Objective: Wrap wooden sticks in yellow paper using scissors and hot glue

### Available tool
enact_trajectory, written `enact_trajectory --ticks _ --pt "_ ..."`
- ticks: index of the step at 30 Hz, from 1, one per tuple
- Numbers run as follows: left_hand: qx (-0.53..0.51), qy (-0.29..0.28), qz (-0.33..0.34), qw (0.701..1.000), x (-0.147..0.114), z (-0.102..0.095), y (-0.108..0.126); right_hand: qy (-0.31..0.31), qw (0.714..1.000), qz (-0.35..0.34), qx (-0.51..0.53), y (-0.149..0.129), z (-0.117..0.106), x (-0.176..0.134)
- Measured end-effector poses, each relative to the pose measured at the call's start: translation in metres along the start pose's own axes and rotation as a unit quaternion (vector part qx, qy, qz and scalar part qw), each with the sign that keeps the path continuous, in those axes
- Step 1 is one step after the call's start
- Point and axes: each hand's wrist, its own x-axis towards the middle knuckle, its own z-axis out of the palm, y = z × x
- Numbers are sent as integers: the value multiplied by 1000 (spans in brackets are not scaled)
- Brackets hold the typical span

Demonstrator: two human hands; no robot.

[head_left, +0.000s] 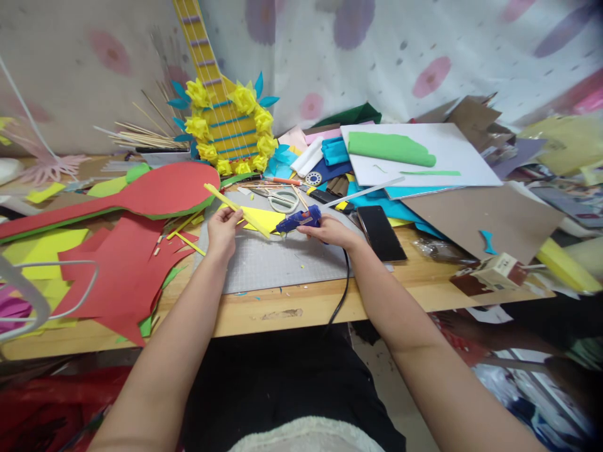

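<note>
My left hand (223, 231) is closed on a narrow yellow strip (257, 224), which slants down to the right above the grey cutting mat (264, 267). In my right hand (335, 231) is a blue glue gun (300, 218), its nozzle pointing left close to the strip's lower end. Whether the nozzle touches the strip I cannot tell. A clear glue stick (362, 191) juts out behind the gun, and its black cord (346, 285) drops over the table edge. Behind the strip lies a yellow sheet (277, 216). Scissors (283, 201) rest just beyond the gun.
A guitar-shaped craft (226, 125) with yellow paper flowers stands at the back. Red cut-outs (127, 263) lie left. A phone (380, 232) is right of the mat. Green foam (391, 148) lies on a white board (471, 160), with brown card (490, 216) and a small box (499, 270) nearby.
</note>
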Motion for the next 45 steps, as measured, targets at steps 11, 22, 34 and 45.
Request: enact_trajectory --ticks 11,22,34,45 --pt "5 9 -13 1000 -1 2 0 13 1000 -14 1 -2 2 2" --pt "3 0 -23 1000 -3 5 0 12 999 -27 12 -6 4 4" --pt "31 -31 -34 998 -4 5 -1 27 999 -21 26 -9 6 8" --pt "51 -75 -75 993 -3 5 -7 31 999 -15 35 -12 7 12"
